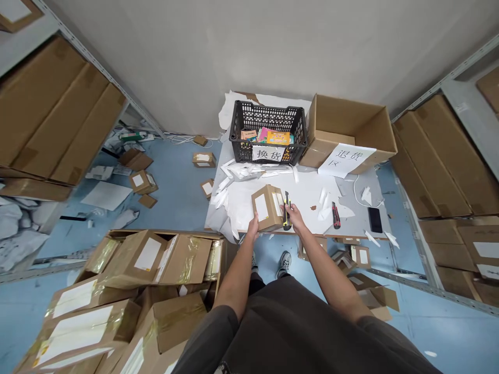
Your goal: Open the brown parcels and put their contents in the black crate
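Observation:
A small cardboard box [257, 221] with white labels on two sides rests near the table's front edge. My left hand [253, 227] grips its left side, fingers closed against the cardboard. In my right hand [295, 216] is a yellow and black utility knife [287, 213], held upright beside the box's right face. Whether its blade is out I cannot tell. A second utility knife [336, 215], red and black, lies on the table to the right of my right hand.
Behind the box stand a black plastic crate [241, 151] holding colourful booklets and a large open carton [366, 117] with a paper sign [345, 160]. A phone [375, 220] and paper scraps lie right. A big carton of parcels [136, 254] stands at my left; loaded shelves flank both sides.

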`<state>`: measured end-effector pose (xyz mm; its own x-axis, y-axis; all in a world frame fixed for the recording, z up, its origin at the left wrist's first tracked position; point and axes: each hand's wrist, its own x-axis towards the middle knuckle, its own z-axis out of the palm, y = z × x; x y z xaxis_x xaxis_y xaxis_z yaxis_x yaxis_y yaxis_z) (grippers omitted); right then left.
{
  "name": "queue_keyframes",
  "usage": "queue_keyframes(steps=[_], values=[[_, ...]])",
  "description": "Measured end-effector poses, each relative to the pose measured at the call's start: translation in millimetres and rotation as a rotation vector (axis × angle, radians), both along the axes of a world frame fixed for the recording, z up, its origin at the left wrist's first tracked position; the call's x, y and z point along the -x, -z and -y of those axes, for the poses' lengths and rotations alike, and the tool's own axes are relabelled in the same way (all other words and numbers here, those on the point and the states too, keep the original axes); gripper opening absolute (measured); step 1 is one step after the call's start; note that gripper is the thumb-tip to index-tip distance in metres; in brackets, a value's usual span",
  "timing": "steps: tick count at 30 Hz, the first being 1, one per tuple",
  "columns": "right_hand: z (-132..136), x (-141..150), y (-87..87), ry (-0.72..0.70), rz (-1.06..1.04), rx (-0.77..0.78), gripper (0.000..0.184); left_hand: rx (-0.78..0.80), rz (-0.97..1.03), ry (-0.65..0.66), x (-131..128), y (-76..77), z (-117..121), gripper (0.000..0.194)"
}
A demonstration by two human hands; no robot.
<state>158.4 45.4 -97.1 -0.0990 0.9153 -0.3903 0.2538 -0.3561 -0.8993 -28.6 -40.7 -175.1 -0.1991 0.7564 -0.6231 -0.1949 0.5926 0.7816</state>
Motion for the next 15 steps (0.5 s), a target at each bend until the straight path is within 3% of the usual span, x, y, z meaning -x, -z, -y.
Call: queue_keyframes(steps=[3,6,9,13,15], values=[[-2,7,-8.8,0.047,-0.097,0.034,0.052,0.059,-0.132,-0.017,-5,4.3,-10,0.086],[10,20,-6.4,0.117,-0.186,0.100,0.050,0.187,-0.423,-0.016,1,7.4,-19,0.068],[29,37,-2.0,0.155,-0.384,0.185,0.048,0.280,-0.578,-0.022,15,3.5,-16,0.053],[40,61,-2.5,0.187,-0.521,0.256,0.041,0.171,-0.721,-0.048,44,-22.9,-10,0.068],[38,68,-4.0,0.209,-0.521,0.284,0.040,-0.025,-0.866,0.099,62,-43.4,-17,0.075]])
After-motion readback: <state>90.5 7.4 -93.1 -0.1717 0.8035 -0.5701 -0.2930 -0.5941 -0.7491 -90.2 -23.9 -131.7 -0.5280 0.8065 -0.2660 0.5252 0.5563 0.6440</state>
